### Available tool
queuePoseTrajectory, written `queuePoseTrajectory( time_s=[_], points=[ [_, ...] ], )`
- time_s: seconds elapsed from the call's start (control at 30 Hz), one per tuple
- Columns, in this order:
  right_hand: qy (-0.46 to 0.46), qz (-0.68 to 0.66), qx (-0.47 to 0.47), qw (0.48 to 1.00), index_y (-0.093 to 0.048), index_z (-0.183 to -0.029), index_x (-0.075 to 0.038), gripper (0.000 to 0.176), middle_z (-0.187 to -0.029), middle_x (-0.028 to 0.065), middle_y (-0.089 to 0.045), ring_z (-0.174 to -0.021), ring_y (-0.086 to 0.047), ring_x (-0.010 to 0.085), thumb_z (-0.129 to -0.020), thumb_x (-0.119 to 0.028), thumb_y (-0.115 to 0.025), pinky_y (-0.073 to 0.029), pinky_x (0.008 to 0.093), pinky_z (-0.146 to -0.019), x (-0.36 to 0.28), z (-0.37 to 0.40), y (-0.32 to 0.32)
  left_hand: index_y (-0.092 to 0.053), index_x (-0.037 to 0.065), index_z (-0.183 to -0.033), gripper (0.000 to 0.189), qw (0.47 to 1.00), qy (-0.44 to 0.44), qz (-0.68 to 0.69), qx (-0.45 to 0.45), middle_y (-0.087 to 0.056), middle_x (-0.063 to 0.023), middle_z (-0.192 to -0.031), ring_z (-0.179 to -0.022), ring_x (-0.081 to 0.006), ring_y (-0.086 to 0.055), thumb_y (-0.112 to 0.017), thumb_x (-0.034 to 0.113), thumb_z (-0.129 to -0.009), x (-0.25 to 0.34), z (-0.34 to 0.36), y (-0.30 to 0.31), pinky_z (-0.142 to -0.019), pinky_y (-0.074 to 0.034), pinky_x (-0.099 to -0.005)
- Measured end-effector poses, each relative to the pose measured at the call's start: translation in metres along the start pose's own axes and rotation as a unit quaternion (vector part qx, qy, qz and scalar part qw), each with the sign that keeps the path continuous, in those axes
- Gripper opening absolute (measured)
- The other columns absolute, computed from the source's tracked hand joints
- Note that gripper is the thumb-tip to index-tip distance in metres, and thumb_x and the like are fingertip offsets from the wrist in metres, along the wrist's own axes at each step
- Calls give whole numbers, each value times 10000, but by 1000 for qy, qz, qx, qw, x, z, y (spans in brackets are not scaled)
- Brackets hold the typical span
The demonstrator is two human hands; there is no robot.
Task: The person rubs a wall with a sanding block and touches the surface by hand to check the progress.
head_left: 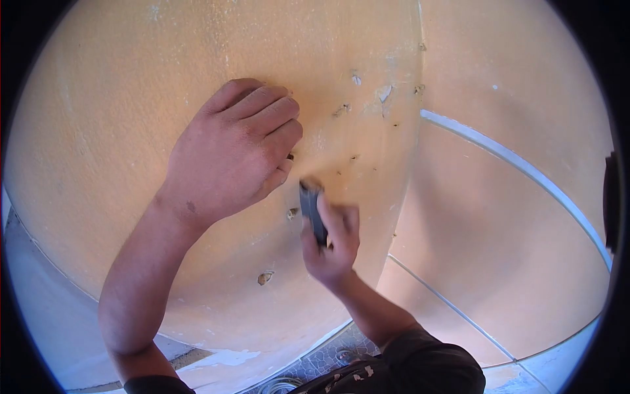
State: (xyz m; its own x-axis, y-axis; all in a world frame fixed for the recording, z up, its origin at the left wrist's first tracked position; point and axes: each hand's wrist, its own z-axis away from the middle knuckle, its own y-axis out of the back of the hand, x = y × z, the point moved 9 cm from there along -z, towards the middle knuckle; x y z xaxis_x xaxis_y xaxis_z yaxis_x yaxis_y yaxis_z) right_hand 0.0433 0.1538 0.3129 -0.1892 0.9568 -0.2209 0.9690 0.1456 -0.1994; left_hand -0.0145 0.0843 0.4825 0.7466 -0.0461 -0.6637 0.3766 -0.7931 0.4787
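Observation:
A large tan surface (216, 39) with scuffs, chips and small holes fills the middle of the view. Against it, left of centre, rests my left hand (239, 141), its fingers curled and their tips partly hidden; what they hold, if anything, cannot be made out. A dark, narrow tool (314, 213) is gripped in my right hand (335, 243), just below and to the right of my left hand. The tool's upper end is near the surface and blurred. One chipped hole (264, 278) lies below the tool, to its left.
At the right, a pale curved strip (518, 161) crosses another tan panel (485, 249). A thin pale line (453, 305) runs lower down. Patterned floor (328, 348) shows at the bottom, with a round, coiled-looking item (281, 386) near my dark clothing.

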Motion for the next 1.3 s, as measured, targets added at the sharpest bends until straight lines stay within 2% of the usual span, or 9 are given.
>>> queuePoseTrajectory(
  time_s=[0.2, 0.37, 0.6, 0.67, 0.77, 0.87, 0.97, 1.17, 1.3],
  points=[
    [-9, -39, 23, 999, -647, -1360, 59, 557, -1025, 149, -612, -850, -573, 244, -808, 111, -702, -518, 317, -770, 5, -62, -11, -622, 67, -815, 259, 1000, 6, 1, -2, -700, -54, -1116, -1216, -259, -645, -813, 137, -654, 0, -2, -2, -1059, -482, -423],
    [2, 1, -24, 1000, -656, -1351, 55, 581, -987, 139, -613, -860, -578, 227, -779, 107, -744, -508, 305, -735, 10, 12, -1, -618, 68, -825, 257, 1000, 4, 1, -10, -701, -58, -1091, -1205, -263, -652, -803, 132, -660, 0, -3, 3, -1059, -473, -432],
    [-10, -35, 27, 999, -676, -1376, -13, 630, -962, 139, -572, -820, -614, 246, -759, 108, -713, -523, 321, -721, 5, -53, -7, -621, 50, -822, 153, 1000, 5, 29, 7, -709, -74, -1060, -1161, -275, -674, -688, 57, -685, 0, -6, 5, -1054, -471, -440],
    [31, -16, 25, 999, -679, -1373, -11, 635, -968, 139, -574, -819, -614, 242, -751, 112, -714, -526, 325, -721, 3, -27, -4, -620, 47, -817, 145, 1000, 5, 20, 18, -710, -77, -1057, -1157, -277, -675, -670, 43, -681, -1, -5, 7, -1055, -473, -441],
    [-11, -23, -3, 1000, -657, -1368, 35, 582, -983, 134, -627, -840, -589, 221, -795, 106, -726, -503, 309, -712, 11, 17, 0, -624, 43, -818, 152, 1000, 11, 26, 5, -709, -80, -1060, -1157, -277, -676, -655, 29, -670, -1, -4, 3, -1056, -476, -440],
    [16, 0, 19, 1000, -654, -1375, 35, 583, -983, 129, -626, -823, -581, 217, -800, 100, -727, -499, 307, -713, 12, -41, 1, -626, 43, -819, 160, 1000, 6, 19, -9, -709, -78, -1059, -1156, -273, -677, -657, 27, -664, 1, -5, 2, -1060, -479, -441],
    [-35, -48, 39, 997, -672, -1357, 30, 598, -996, 139, -617, -817, -565, 232, -764, 104, -691, -521, 346, -747, 15, -85, -8, -625, 44, -819, 158, 1000, 2, 14, 23, -709, -72, -1061, -1159, -268, -676, -660, 26, -665, 1, -5, 5, -1062, -479, -440],
    [-16, -31, 25, 999, -654, -1376, 28, 596, -877, 96, -651, -829, -558, 270, -785, 80, -706, -497, 379, -741, 17, 26, 10, -637, 43, -838, 168, 1000, 5, 16, -3, -706, -81, -1067, -1148, -275, -676, -661, 24, -672, -2, -2, 3, -1055, -482, -441],
    [4, -12, 21, 1000, -659, -1361, 37, 563, -954, 124, -605, -810, -559, 213, -806, 108, -720, -493, 330, -716, 13, -63, -2, -634, 43, -831, 163, 1000, -3, 25, -5, -712, -85, -1070, -1139, -282, -677, -661, 23, -672, 3, -1, 0, -1049, -487, -443]
  ],
)
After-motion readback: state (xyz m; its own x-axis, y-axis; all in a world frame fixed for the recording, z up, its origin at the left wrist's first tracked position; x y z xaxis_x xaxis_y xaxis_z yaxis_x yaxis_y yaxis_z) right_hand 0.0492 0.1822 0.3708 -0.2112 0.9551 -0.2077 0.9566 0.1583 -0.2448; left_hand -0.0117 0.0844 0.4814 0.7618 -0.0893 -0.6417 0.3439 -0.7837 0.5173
